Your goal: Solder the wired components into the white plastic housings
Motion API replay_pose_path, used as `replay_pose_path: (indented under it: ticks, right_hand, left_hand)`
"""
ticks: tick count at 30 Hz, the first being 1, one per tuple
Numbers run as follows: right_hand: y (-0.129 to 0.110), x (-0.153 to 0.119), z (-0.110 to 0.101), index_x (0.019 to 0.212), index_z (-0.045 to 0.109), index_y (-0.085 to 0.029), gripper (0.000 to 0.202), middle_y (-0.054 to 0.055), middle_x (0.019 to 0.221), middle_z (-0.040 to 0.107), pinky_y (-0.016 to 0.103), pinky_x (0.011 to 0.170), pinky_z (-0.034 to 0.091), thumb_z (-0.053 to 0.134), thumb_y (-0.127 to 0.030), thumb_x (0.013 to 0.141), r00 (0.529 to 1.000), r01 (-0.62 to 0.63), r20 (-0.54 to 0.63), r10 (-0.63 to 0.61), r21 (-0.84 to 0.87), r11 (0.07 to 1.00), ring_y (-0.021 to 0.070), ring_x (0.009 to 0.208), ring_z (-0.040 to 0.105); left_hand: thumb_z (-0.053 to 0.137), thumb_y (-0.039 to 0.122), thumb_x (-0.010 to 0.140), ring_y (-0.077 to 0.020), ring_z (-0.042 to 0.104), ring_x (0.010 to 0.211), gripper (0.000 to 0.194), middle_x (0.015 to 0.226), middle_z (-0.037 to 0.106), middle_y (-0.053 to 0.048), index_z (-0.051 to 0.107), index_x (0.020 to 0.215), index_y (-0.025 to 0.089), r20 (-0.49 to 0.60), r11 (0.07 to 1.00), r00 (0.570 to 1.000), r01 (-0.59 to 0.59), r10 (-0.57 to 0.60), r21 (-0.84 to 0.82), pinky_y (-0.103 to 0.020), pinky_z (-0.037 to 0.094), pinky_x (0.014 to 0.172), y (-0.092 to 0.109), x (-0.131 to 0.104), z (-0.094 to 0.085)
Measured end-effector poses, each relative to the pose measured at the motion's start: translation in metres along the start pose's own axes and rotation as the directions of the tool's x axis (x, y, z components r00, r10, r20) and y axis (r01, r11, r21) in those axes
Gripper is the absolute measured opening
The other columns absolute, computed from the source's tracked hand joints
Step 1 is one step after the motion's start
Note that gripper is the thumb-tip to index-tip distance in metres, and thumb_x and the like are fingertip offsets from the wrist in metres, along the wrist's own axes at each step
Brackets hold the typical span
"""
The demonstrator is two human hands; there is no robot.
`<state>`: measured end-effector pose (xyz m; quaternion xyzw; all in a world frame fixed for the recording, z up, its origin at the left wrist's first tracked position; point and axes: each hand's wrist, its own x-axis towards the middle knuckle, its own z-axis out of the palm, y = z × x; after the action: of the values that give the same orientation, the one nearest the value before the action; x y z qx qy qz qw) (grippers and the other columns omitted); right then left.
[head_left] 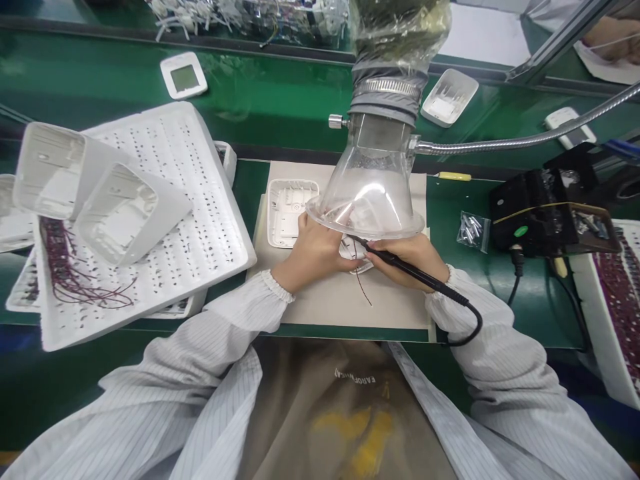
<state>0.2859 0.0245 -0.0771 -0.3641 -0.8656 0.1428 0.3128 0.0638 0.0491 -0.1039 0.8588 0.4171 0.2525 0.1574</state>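
Observation:
My right hand [411, 259] is closed around a black soldering iron [417, 272], its tip pointing left under a clear fume hood [375, 180]. Opposite it, my left hand [320, 248] grips a small white plastic part [350, 249], partly hidden by the fingers and the hood's rim. A thin dark red wire [363, 287] trails from that part down onto the beige mat [320, 297]. Just left of the hood lies an open white plastic housing [287, 213], beside my left hand. The exact spot where the iron's tip rests is hidden.
At left, white foam trays [210, 220] carry two white casings [120, 213] and dark red wires [60, 260]. A black soldering station [540, 207] stands right, near a bag of metal tips [473, 231]. A display unit [183, 75] lies behind; a person's hand [613, 40] shows upper right.

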Motion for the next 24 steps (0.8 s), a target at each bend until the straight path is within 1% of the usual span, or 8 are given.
replay_pose_path:
  ticks: [5, 9, 13, 16, 19, 24]
  right_hand:
    - [-0.0006, 0.0006, -0.0009, 0.094, 0.070, -0.026, 0.008, 0.001, 0.085, 0.077, 0.029, 0.065, 0.060, 0.063, -0.026, 0.092, 1.000, 0.003, -0.003, -0.003, 0.012, 1.000, 0.0191, 0.076, 0.075]
    - [-0.0008, 0.0015, -0.0010, 0.093, 0.070, -0.022, 0.007, 0.002, 0.084, 0.077, 0.027, 0.064, 0.059, 0.063, -0.023, 0.092, 0.999, 0.023, -0.026, -0.022, 0.017, 1.000, 0.0182, 0.075, 0.075]
    - [-0.0002, 0.0020, -0.0001, 0.089, 0.069, -0.019, 0.007, 0.003, 0.082, 0.076, 0.024, 0.063, 0.056, 0.064, -0.023, 0.092, 0.999, 0.031, -0.021, -0.031, 0.018, 0.999, 0.0159, 0.072, 0.073]
    - [0.0000, 0.0015, 0.0001, 0.088, 0.069, -0.019, 0.012, 0.003, 0.081, 0.075, 0.024, 0.063, 0.054, 0.062, -0.026, 0.094, 1.000, 0.011, 0.005, -0.011, 0.022, 1.000, 0.0147, 0.071, 0.071]
    - [0.0000, 0.0010, -0.0003, 0.087, 0.070, -0.019, 0.014, 0.003, 0.081, 0.075, 0.025, 0.063, 0.054, 0.061, -0.027, 0.095, 1.000, -0.008, 0.014, 0.008, 0.024, 1.000, 0.0151, 0.071, 0.070]
    - [0.0015, 0.0002, 0.0002, 0.089, 0.071, -0.020, 0.011, 0.002, 0.081, 0.075, 0.025, 0.063, 0.054, 0.063, -0.025, 0.094, 1.000, 0.007, -0.017, -0.007, 0.025, 1.000, 0.0156, 0.071, 0.071]
  left_hand:
    - [0.077, 0.055, 0.076, -0.0391, 0.046, 0.133, 0.100, 0.133, 0.061, -0.016, 0.027, 0.154, 0.018, -0.001, 1.000, 1.000, -0.019, 0.019, 0.024, -0.059, 0.024, 0.112, -0.0009, -0.0020, 0.0008]
    - [0.072, 0.061, 0.079, -0.0396, 0.045, 0.134, 0.098, 0.131, 0.061, -0.014, 0.028, 0.155, 0.017, 0.002, 0.999, 1.000, -0.006, 0.006, 0.036, -0.059, 0.023, 0.113, -0.0010, -0.0028, 0.0014]
    - [0.079, 0.058, 0.073, -0.0408, 0.043, 0.135, 0.107, 0.140, 0.055, -0.018, 0.026, 0.155, 0.017, 0.035, 0.999, 0.999, 0.021, -0.023, 0.041, -0.059, 0.021, 0.112, 0.0007, -0.0020, -0.0001]
    - [0.080, 0.056, 0.073, -0.0409, 0.040, 0.137, 0.106, 0.144, 0.051, -0.019, 0.025, 0.155, 0.018, 0.071, 0.998, 0.996, 0.049, -0.052, 0.034, -0.056, 0.022, 0.112, 0.0025, -0.0011, -0.0024]
    - [0.080, 0.054, 0.073, -0.0405, 0.040, 0.137, 0.106, 0.144, 0.051, -0.018, 0.024, 0.156, 0.018, 0.096, 0.997, 0.993, 0.067, -0.069, 0.026, -0.054, 0.024, 0.111, 0.0038, -0.0005, -0.0041]
    - [0.080, 0.055, 0.073, -0.0401, 0.040, 0.137, 0.107, 0.143, 0.053, -0.018, 0.024, 0.156, 0.019, 0.099, 0.997, 0.992, 0.075, -0.079, 0.035, -0.054, 0.021, 0.113, 0.0048, -0.0004, -0.0050]
